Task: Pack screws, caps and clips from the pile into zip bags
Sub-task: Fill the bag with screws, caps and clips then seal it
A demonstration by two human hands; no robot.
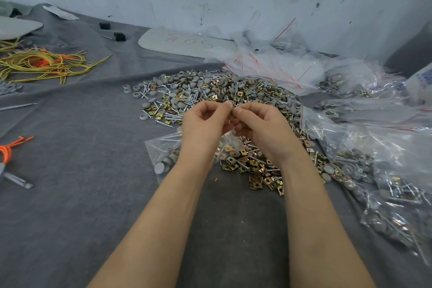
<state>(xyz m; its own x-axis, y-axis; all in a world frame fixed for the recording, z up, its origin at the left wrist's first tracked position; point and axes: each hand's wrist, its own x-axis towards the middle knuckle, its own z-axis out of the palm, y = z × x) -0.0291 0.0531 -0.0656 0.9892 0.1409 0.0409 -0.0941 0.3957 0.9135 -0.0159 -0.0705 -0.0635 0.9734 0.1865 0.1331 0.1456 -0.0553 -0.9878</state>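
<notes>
A pile point(205, 93) of grey caps, silver screws and brass-coloured clips covers the grey cloth ahead of me. My left hand point(205, 121) and my right hand point(259, 124) are raised together over it, fingertips meeting. Between them they pinch a small brass-coloured clip point(232, 105). Under my wrists lies a clear zip bag point(163, 154) with grey caps and screws inside; its mouth is hidden by my hands. A smaller heap of clips point(254, 166) lies just right of that bag.
Several filled zip bags point(385, 182) are stacked on the right. Empty red-striped bags point(268, 63) lie behind the pile by the wall. Yellow and orange cords point(44, 63) sit far left, an orange cord point(9, 149) at the left edge, a grey panel point(187, 43) at the back.
</notes>
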